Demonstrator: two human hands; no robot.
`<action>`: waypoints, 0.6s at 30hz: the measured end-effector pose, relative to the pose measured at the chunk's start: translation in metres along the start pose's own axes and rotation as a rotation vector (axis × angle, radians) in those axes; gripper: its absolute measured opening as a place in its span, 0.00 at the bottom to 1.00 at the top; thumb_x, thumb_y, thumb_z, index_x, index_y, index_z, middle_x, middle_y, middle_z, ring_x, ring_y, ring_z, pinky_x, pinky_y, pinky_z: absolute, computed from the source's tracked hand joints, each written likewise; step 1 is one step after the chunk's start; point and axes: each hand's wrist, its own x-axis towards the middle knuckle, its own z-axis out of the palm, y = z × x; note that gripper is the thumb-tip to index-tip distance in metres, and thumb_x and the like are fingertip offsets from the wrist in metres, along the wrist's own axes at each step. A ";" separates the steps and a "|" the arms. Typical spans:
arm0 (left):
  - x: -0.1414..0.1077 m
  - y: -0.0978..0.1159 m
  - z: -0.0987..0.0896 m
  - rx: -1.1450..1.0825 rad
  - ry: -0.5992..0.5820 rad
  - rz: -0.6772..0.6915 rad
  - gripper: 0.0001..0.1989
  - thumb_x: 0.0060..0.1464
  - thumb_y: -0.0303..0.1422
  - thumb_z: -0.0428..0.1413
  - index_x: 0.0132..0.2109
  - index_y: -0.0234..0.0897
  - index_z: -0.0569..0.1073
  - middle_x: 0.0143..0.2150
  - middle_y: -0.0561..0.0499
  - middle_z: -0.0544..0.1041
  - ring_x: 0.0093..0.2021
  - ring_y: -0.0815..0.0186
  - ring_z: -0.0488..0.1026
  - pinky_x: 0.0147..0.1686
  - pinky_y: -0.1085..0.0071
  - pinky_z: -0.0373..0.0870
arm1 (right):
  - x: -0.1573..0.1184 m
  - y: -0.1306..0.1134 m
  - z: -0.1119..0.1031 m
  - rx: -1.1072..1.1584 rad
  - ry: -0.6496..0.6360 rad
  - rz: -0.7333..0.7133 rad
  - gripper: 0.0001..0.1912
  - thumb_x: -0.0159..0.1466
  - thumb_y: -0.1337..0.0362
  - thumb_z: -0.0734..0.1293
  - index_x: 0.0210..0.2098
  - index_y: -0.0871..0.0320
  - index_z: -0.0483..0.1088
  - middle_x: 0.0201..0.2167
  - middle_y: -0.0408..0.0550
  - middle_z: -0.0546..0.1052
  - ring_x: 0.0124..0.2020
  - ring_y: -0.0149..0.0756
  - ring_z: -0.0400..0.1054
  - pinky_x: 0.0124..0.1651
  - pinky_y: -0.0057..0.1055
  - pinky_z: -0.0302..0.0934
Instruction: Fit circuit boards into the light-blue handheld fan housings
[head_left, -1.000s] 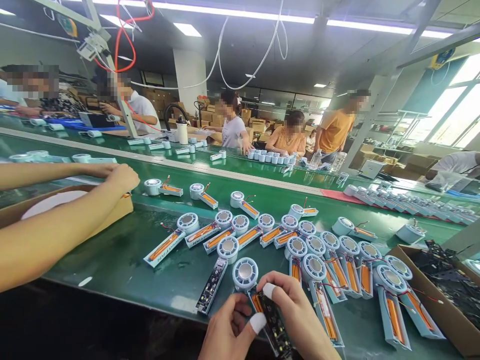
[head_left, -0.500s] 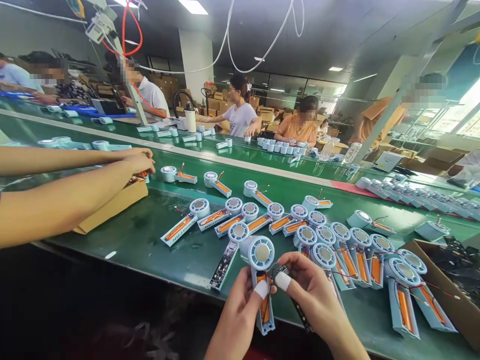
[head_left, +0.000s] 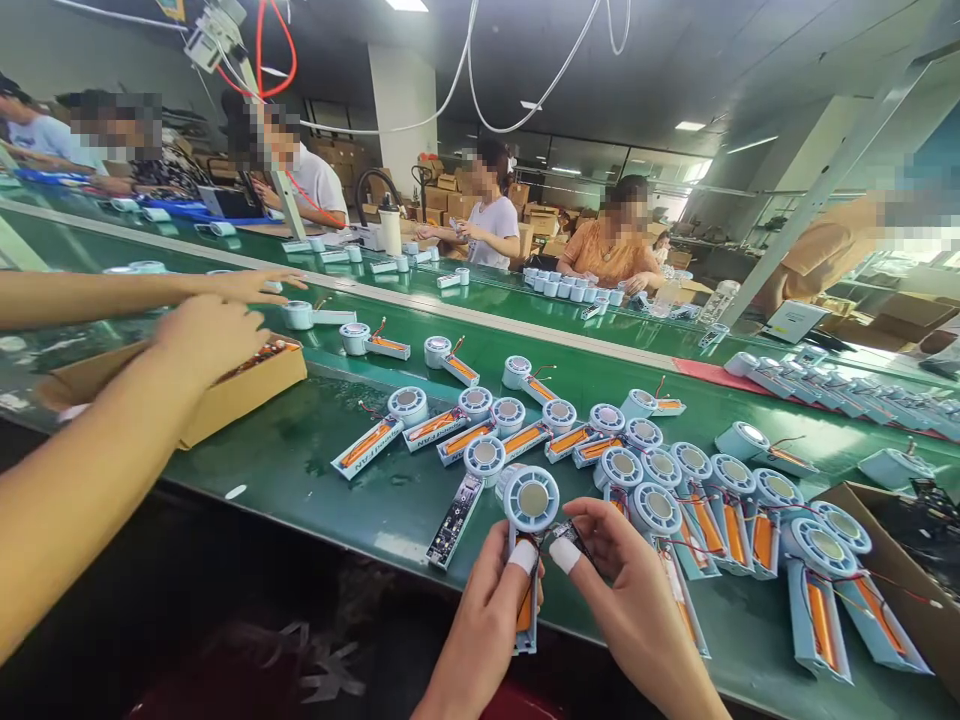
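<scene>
My left hand (head_left: 484,610) grips the handle of a pale blue fan (head_left: 531,499) upright at the bench's front edge, its round head at the top and an orange battery in the handle. Just right of it, my right hand (head_left: 626,590) pinches a small dark circuit board (head_left: 571,534), with thin wires between board and fan. White covers wrap both thumbs. Behind my left hand, a fan with a black circuit board (head_left: 455,520) in its handle lies on the green bench. Several fans with open handles and orange batteries (head_left: 821,625) lie to the right.
At the left, another person's arms (head_left: 112,440) reach over a cardboard box (head_left: 247,395). A box of black parts (head_left: 919,540) stands at the right edge. More fans lie on the green belt (head_left: 480,330). Several people sit across it, and cables hang above.
The co-worker's hands at the left have spread apart, one reaching to a fan on the belt. The view has shifted slightly. My right hand's board is less visible below the palm.
</scene>
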 end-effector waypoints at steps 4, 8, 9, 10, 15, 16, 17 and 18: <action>0.001 0.001 -0.005 -0.009 -0.129 0.112 0.25 0.62 0.48 0.53 0.60 0.39 0.68 0.48 0.46 0.79 0.45 0.59 0.76 0.49 0.66 0.72 | -0.002 -0.003 -0.001 -0.034 -0.006 -0.048 0.16 0.64 0.59 0.66 0.51 0.55 0.67 0.42 0.49 0.76 0.44 0.40 0.72 0.42 0.31 0.68; 0.004 0.002 -0.003 0.110 -0.106 0.242 0.22 0.62 0.40 0.55 0.61 0.41 0.66 0.58 0.45 0.74 0.56 0.57 0.71 0.58 0.65 0.65 | -0.004 -0.003 -0.003 -0.181 0.055 -0.070 0.16 0.63 0.61 0.65 0.51 0.53 0.66 0.40 0.48 0.77 0.41 0.39 0.73 0.39 0.31 0.67; 0.005 0.002 -0.002 0.152 -0.084 0.248 0.22 0.62 0.40 0.54 0.61 0.41 0.66 0.58 0.45 0.74 0.57 0.56 0.71 0.58 0.64 0.65 | -0.004 -0.002 -0.004 -0.247 0.092 -0.075 0.16 0.63 0.59 0.65 0.51 0.53 0.66 0.40 0.48 0.78 0.38 0.39 0.74 0.38 0.31 0.67; 0.005 0.001 -0.002 0.195 -0.058 0.247 0.22 0.63 0.40 0.53 0.61 0.41 0.66 0.58 0.44 0.74 0.56 0.56 0.71 0.56 0.64 0.66 | -0.004 -0.001 -0.004 -0.319 0.129 -0.089 0.16 0.63 0.58 0.65 0.50 0.53 0.66 0.39 0.48 0.78 0.36 0.39 0.74 0.37 0.31 0.66; 0.005 -0.002 -0.002 0.336 0.039 0.281 0.21 0.66 0.44 0.49 0.60 0.39 0.67 0.48 0.44 0.78 0.43 0.55 0.75 0.44 0.64 0.70 | -0.006 0.008 -0.007 -0.685 0.165 -0.287 0.11 0.68 0.62 0.59 0.48 0.52 0.68 0.39 0.49 0.81 0.32 0.41 0.76 0.30 0.32 0.59; 0.004 -0.002 -0.002 0.356 0.039 0.301 0.21 0.66 0.43 0.49 0.60 0.39 0.68 0.47 0.44 0.79 0.42 0.55 0.75 0.43 0.64 0.70 | -0.006 0.010 -0.009 -0.768 0.137 -0.326 0.11 0.69 0.64 0.57 0.46 0.52 0.69 0.38 0.49 0.81 0.29 0.41 0.75 0.28 0.32 0.56; 0.003 -0.002 -0.002 0.374 0.040 0.316 0.20 0.66 0.42 0.49 0.60 0.39 0.69 0.46 0.44 0.79 0.42 0.55 0.75 0.43 0.64 0.69 | -0.006 0.010 -0.011 -0.849 0.099 -0.350 0.12 0.69 0.66 0.56 0.44 0.52 0.70 0.35 0.49 0.81 0.27 0.41 0.75 0.27 0.32 0.53; 0.003 -0.002 -0.002 0.387 0.040 0.325 0.20 0.65 0.41 0.49 0.59 0.39 0.69 0.45 0.44 0.79 0.42 0.54 0.75 0.44 0.64 0.69 | -0.006 0.010 -0.014 -0.918 0.046 -0.356 0.13 0.69 0.67 0.56 0.42 0.52 0.71 0.32 0.49 0.80 0.25 0.41 0.74 0.26 0.32 0.50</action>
